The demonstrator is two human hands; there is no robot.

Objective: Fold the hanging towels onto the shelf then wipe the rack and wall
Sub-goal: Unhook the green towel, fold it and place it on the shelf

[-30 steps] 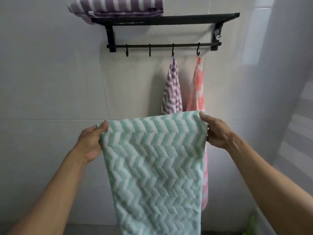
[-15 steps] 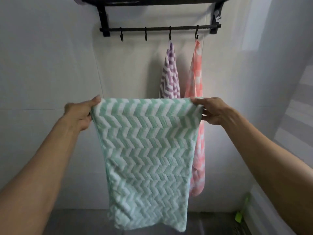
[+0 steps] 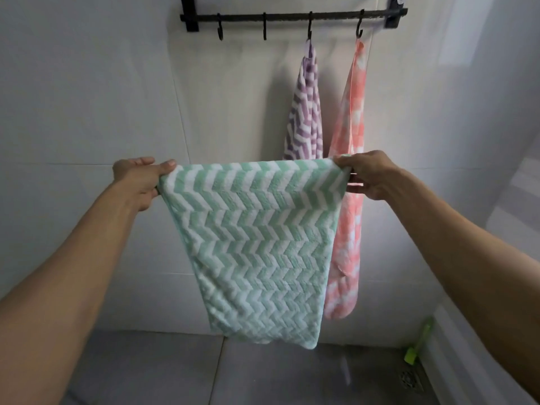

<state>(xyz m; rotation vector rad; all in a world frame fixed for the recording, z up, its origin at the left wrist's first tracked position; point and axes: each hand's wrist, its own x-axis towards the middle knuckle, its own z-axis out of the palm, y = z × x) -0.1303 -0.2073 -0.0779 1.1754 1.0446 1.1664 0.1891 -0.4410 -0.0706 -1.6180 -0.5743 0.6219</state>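
Left hand (image 3: 140,179) pinches the green chevron towel (image 3: 254,244) at its top left corner, right hand (image 3: 369,178) pinches the top right. Towel stretched flat between them, hanging clear of the floor (image 3: 175,372). At 12 o'clock: black hook rail (image 3: 286,17); purple towel (image 3: 305,112) and pink towel (image 3: 352,171) hang from its two right hooks, against the tiled wall (image 3: 87,97).

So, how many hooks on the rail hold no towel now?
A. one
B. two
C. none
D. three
B: the rail has four hooks; the two left ones are bare, while the purple towel and the pink towel hang from the two right ones.
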